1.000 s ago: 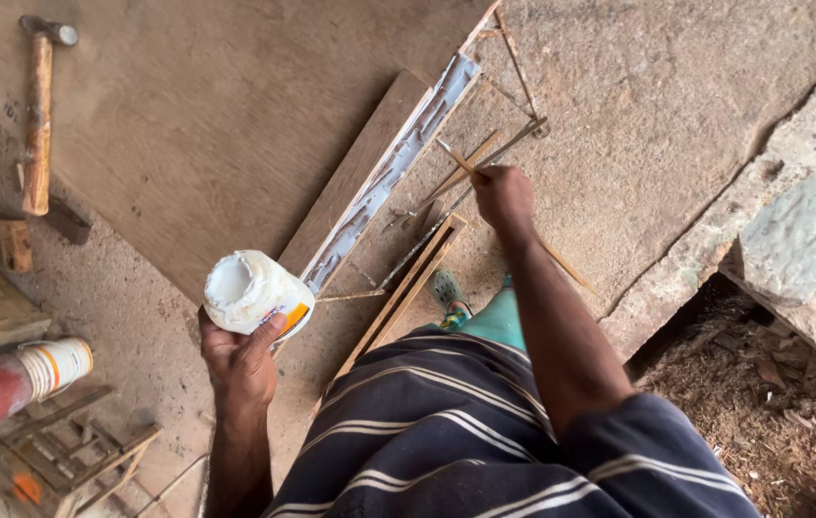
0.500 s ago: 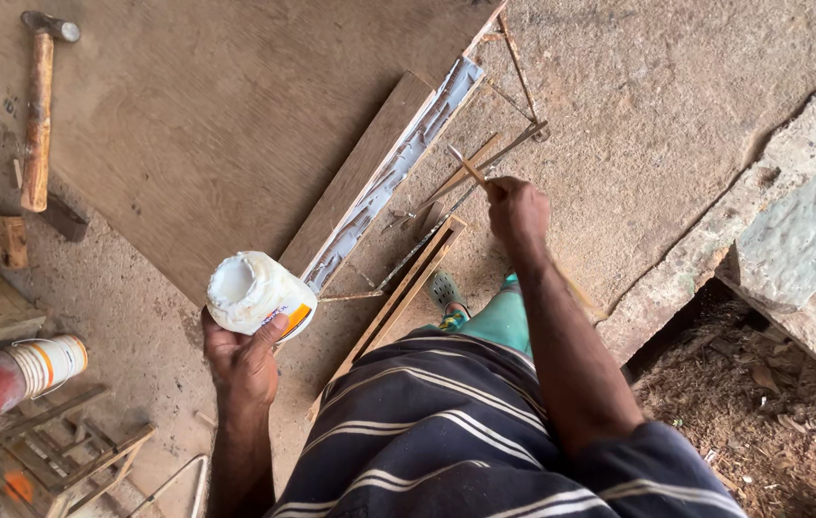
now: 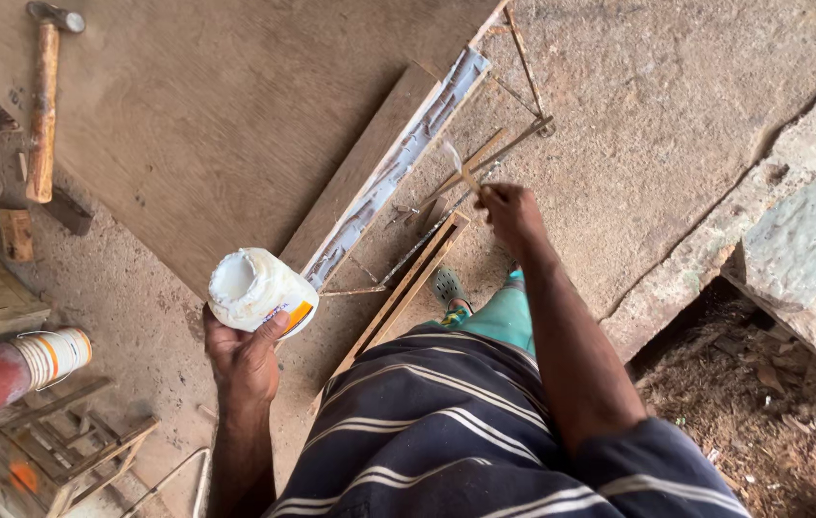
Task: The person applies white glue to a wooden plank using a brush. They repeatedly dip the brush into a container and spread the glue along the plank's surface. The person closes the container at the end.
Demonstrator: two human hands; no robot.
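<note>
Seen from above, at 7 o'clock from centre: left hand [image 3: 247, 357], grip wrapped around a white open-topped tub [image 3: 256, 289] smeared with white paste, mouth tilted toward 11 o'clock. At 1 o'clock from centre: right hand [image 3: 511, 213], grip clenched on a thin wooden stick [image 3: 463, 174], its pale tip pointing toward 11 o'clock and just short of the long plank [image 3: 369, 177]. Plank lying on the floor, running from 7 o'clock near the tub up to 1 o'clock, its right edge [image 3: 406, 161] coated in streaky white paste. Under and left of the plank, a large plywood sheet [image 3: 206, 125]. Thin wooden strips [image 3: 408, 288] beside the plank, below the right hand, near a sandalled foot [image 3: 446, 288]. At 10 o'clock, well apart from both hands: a hammer [image 3: 43, 105] with a wooden handle resting on the sheet. At 8 o'clock: a red-and-white container [image 3: 14, 369] on its side, a small wooden frame [image 3: 62, 460] below it.
</note>
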